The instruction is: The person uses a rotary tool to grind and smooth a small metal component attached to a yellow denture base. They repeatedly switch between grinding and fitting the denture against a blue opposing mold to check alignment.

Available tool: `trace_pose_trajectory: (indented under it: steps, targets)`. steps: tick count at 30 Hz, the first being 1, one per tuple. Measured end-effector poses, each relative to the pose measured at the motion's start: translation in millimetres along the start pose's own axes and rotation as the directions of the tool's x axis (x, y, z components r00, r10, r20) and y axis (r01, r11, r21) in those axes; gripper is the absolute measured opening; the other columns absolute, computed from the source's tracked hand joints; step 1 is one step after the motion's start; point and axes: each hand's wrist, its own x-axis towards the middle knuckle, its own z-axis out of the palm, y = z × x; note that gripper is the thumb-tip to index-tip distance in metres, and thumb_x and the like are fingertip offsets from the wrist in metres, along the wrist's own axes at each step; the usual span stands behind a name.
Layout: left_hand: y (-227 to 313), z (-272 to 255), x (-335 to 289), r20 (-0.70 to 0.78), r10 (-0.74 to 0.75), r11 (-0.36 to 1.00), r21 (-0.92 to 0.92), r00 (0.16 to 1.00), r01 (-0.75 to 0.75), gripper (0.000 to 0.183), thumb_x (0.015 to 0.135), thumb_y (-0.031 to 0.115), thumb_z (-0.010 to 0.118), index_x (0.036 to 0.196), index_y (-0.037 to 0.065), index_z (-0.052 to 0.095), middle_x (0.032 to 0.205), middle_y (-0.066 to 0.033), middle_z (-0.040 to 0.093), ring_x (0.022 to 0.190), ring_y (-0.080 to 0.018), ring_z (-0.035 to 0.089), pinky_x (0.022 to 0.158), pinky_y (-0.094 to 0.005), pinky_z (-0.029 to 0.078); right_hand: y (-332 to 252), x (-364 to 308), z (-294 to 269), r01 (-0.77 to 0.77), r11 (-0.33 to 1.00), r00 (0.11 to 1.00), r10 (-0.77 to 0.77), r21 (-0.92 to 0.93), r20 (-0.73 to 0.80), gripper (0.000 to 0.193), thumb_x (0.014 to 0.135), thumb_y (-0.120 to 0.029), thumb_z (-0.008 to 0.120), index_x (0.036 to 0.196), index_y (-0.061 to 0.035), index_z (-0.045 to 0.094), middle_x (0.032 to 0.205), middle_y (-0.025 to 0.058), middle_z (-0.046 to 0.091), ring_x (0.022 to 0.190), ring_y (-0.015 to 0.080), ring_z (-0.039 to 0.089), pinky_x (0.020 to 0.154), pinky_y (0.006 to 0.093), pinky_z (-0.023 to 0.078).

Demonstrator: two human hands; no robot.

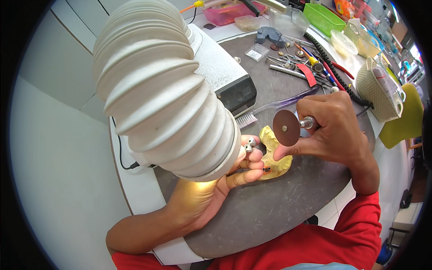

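Observation:
My right hand [335,128] is closed around a rotary handpiece [308,122] that carries a brown cutting disc [285,135]. Its thumb points toward a yellow dental cast [280,167] on the grey bench top, which has dark and orange spots near one side. Pinched in the fingertips of my left hand [227,180] is a small grey metal dental piece [250,144], apart from the disc. Part of my left hand is hidden behind the wide ribbed white hose [162,90]; yellowish light falls on the wrist below the hose's mouth.
Beyond the hands lies a purple-handled brush [279,104]. A white box with a dark front [236,94] stands behind the hose. Loose tools [292,69], a grey dental mould [271,36], a green basket [323,19] and a beige basket [378,90] crowd the far right.

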Motion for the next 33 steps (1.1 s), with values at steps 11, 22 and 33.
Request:
trace_pose_trajectory:
  steps: [11,22,33]
  targets:
    - [-2,1,0,0.006,0.004,0.985,0.173,1.0,-0.005,0.03,0.099,0.017,0.055,0.126,0.004,0.051,0.109,-0.0084,0.062,0.103,-0.0169,0.063,0.091,-0.0315,0.055,1,-2,5,0.018,0.999,1.0,-0.018,0.048,-0.009,0.062,0.055,-0.045,0.093,0.057,-0.0077,0.043,0.049,0.0025,0.041,0.041,0.0174,0.04,0.041,0.0319,0.031]
    - [-6,-1,2,0.059,0.064,0.965,0.252,0.996,-0.077,0.023,0.099,0.013,0.057,0.121,0.008,0.053,0.115,-0.0084,0.06,0.107,-0.0175,0.062,0.092,-0.0359,0.053,-5,0,6,0.003,1.0,0.995,-0.002,-0.018,0.097,0.063,0.065,-0.059,0.08,0.053,-0.0063,0.048,0.048,0.0061,0.047,0.041,0.0243,0.049,0.042,0.0356,0.037]
    - [-9,-1,1,0.045,0.109,0.954,0.277,0.993,-0.118,0.021,0.098,0.011,0.057,0.118,0.006,0.053,0.115,-0.01,0.06,0.107,-0.0188,0.062,0.091,-0.0374,0.054,-6,1,6,0.0,0.999,0.993,0.005,-0.036,0.119,0.069,0.069,-0.068,0.073,0.051,-0.0055,0.05,0.048,0.008,0.049,0.042,0.028,0.052,0.043,0.0378,0.039]
